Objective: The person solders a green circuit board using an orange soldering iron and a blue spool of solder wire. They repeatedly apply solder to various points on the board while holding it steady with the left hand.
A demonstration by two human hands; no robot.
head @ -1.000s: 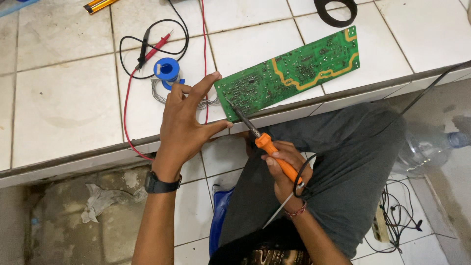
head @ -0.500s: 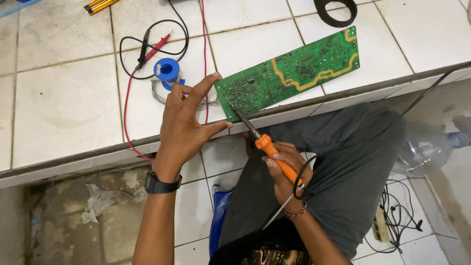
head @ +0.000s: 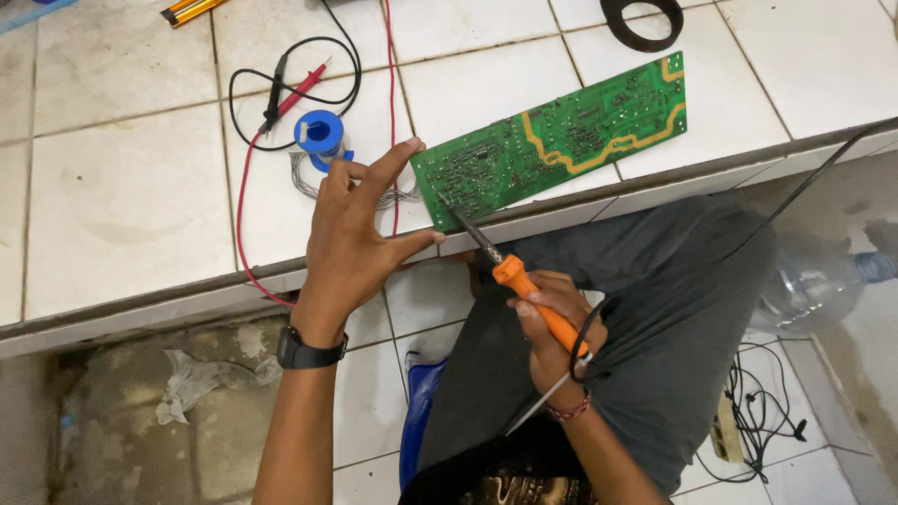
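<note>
Right hand (head: 552,341) wrapped round the orange handle of a soldering iron (head: 538,304), fingers closed firm on it, tip laid against the near left corner of the green circuit board (head: 561,140). Left hand (head: 360,229) spread open, clamped on nothing; thumb and forefinger frame the board's left end, and whether a fingertip actually touches it I cannot tell from this angle. A thin strand, probably solder wire, seems to run near the left fingers, but it is too fine to be sure.

Head view only. Board lies flat on the white tiled ledge (head: 122,187), its near left corner at the ledge's front edge, solder side up. Stiff, light, thin; likely to skate on glazed tile if pushed, so best steadied by its bare edges, not the joints. Iron is hot at the metal end: hold by the handle only.

Blue solder spool (head: 318,133) sits just left of the board, behind the left hand. Red and black meter probes (head: 290,92) lie beyond it toward the far edge. Black tape roll (head: 641,23) at the far right.
</note>
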